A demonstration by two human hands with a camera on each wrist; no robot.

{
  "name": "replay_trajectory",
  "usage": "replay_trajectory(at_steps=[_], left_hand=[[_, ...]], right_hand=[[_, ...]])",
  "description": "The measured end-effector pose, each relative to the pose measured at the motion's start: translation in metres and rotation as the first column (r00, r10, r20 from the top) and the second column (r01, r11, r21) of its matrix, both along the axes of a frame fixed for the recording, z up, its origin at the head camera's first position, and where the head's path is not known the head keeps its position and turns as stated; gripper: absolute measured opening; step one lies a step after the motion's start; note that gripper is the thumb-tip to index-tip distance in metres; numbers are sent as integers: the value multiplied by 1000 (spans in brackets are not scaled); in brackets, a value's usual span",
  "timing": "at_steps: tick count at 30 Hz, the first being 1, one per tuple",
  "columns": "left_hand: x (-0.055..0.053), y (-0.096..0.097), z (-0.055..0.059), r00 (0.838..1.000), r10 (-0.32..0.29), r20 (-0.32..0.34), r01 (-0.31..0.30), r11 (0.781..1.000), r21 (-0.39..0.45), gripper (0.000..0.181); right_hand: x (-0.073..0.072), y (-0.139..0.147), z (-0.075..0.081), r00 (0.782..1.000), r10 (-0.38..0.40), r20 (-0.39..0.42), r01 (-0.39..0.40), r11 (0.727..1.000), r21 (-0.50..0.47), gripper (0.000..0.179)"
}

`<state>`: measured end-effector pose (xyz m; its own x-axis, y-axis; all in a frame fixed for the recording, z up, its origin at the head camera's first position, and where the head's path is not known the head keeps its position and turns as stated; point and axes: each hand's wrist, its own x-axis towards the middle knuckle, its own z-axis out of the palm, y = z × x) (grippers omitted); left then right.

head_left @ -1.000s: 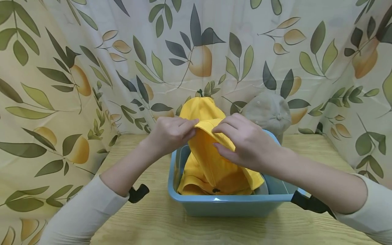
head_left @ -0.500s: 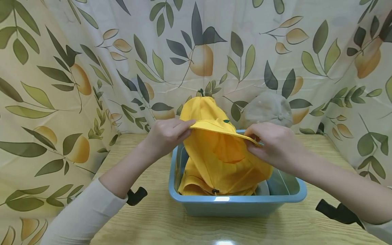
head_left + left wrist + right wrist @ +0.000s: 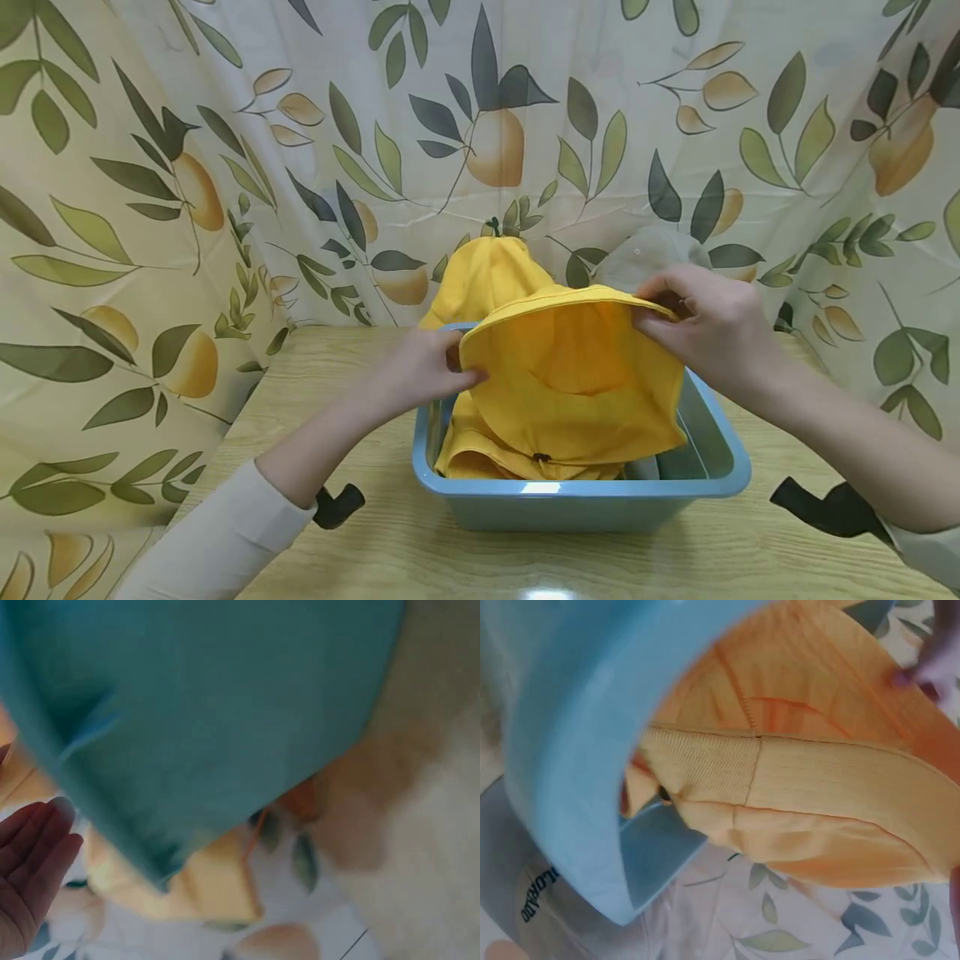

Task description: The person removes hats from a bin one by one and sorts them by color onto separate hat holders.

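A yellow bucket hat (image 3: 581,375) is held up over a light blue bin (image 3: 555,492), its inside facing me. My right hand (image 3: 705,321) pinches the brim's upper right edge. At the left edge, my left hand (image 3: 427,367) holds the brim, thumb in front and fingers behind. In the left wrist view that hand's other fingers (image 3: 45,840) stretch out beside the bin's wall. Stitching and a sweatband (image 3: 810,776) show in the right wrist view. A dark cord toggle (image 3: 542,457) sits at the hat's lower edge. More yellow cloth (image 3: 472,442) lies in the bin beneath it.
Behind the bin stands another yellow hat (image 3: 491,271) with a green stem on top. A grey cap (image 3: 648,250) is at the back right, partly behind my right hand; lettering (image 3: 540,892) shows on it. A leaf-patterned curtain (image 3: 480,125) encloses the wooden table (image 3: 375,533).
My right hand has taken the brim's right edge and moved right and up, spreading it wider. My left hand has shifted lower along the left edge. The hat's inside now faces me.
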<state>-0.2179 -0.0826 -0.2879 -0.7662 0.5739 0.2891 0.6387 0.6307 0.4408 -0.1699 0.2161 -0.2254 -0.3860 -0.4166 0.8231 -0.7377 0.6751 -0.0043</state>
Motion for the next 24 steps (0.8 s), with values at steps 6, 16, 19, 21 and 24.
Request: replay_trajectory(at_steps=[6, 16, 19, 21, 24], left_hand=[[2, 2, -25, 987, -18, 161, 8, 998, 67, 18], [-2, -14, -29, 989, 103, -110, -64, 947, 314, 6], [-3, -19, -21, 962, 118, -245, -26, 937, 348, 10], [-6, -24, -14, 937, 123, -327, 3, 934, 359, 11], [-9, -30, 0, 888, 137, -439, 41, 928, 371, 11]], right_hand=[[1, 0, 13, 998, -48, 46, 53, 992, -115, 18], [-7, 14, 14, 1000, -9, -5, 8, 976, -219, 11], [-13, 19, 12, 999, 5, -38, -13, 977, -213, 37], [-16, 22, 12, 999, -4, -54, -7, 981, -195, 57], [-21, 26, 14, 996, -37, -78, 26, 990, -138, 63]])
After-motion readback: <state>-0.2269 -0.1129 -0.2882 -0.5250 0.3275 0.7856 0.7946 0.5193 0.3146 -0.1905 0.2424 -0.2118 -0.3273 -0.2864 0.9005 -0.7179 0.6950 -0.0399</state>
